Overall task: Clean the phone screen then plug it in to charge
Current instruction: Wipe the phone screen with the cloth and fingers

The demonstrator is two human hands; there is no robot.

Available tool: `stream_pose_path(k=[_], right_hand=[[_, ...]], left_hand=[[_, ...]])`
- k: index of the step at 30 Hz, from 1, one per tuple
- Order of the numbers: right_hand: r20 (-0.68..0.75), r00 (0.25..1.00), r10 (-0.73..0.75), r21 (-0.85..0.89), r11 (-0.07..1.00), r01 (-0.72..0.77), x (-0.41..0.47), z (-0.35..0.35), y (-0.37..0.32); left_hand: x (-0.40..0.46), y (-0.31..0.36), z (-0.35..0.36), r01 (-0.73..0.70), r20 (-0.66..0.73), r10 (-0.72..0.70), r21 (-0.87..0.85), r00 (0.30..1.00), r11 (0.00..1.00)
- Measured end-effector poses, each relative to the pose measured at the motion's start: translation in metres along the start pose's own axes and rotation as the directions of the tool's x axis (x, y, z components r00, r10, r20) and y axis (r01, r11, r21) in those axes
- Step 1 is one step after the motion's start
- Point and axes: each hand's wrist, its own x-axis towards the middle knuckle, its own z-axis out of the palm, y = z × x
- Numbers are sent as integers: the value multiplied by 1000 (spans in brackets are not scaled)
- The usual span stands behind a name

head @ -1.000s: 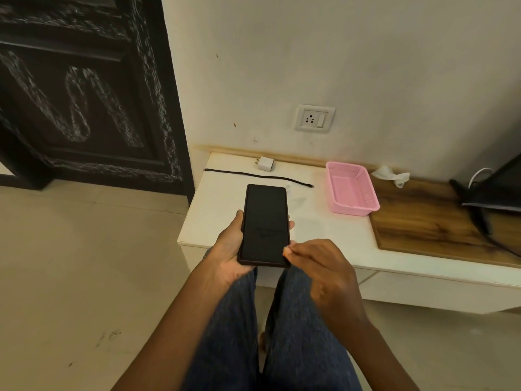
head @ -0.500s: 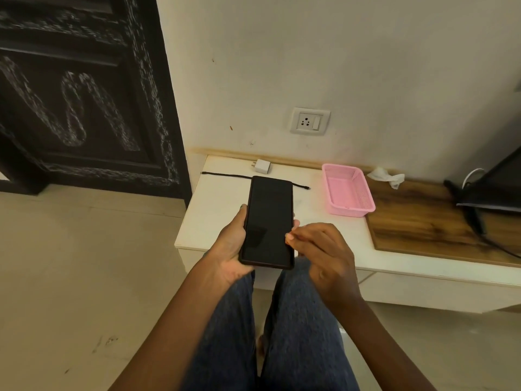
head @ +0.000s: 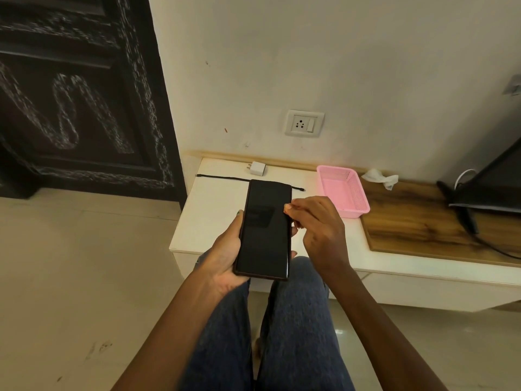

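Phone (head: 265,230) held screen-up over the lap, at the near edge of the white cabinet (head: 214,210); screen dark. Left hand (head: 225,258) grips it from below, thumb on the left edge. Right hand (head: 315,224), fingers bunched together, touches the right edge of the screen; a second ago it was at the bottom corner, so it has travelled upward. No cloth visible in it. Judgement: wiping stage, charging not begun. Tissue (head: 380,177), cable (head: 225,177), charger (head: 258,168) and wall socket (head: 304,123) lie beyond, untouched.
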Motion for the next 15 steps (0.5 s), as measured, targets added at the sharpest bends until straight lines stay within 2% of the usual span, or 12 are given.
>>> stream_pose_path(k=[7, 15], right_hand=[[67, 994, 84, 61, 994, -88, 8, 5, 6], [58, 990, 127, 99, 986, -132, -28, -7, -13]], left_hand=[[1, -5, 1, 3, 38, -3, 16, 999, 1000], [0, -11, -8, 105, -54, -107, -46, 993, 993]])
